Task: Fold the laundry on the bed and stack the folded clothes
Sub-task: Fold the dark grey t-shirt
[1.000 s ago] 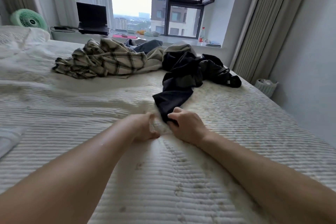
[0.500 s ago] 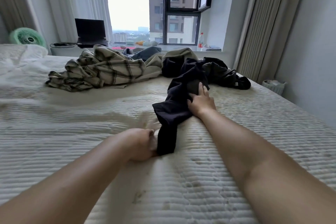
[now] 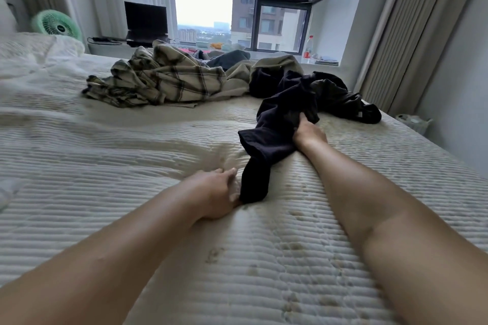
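A dark navy garment (image 3: 274, 134) lies stretched toward me across the cream quilted bed (image 3: 132, 155). My left hand (image 3: 215, 195) pinches its near end against the quilt. My right hand (image 3: 307, 133) grips the cloth farther up, its fingers buried in the folds. Behind it sits a crumpled pile: a beige plaid shirt (image 3: 169, 79), an olive-tan garment (image 3: 277, 66), a grey-blue piece (image 3: 229, 57) and a black garment (image 3: 343, 97) at the right.
A white pillow and duvet (image 3: 34, 53) lie at the far left. On the window ledge stand a laptop (image 3: 145, 24), a green fan (image 3: 56, 25) and a bottle (image 3: 309, 47). A small bin (image 3: 412, 124) sits beside the bed's right edge.
My right hand has slid from the garment's near end up along the cloth and now grips it there. The left hand has kept hold of the near end, pulled toward me.
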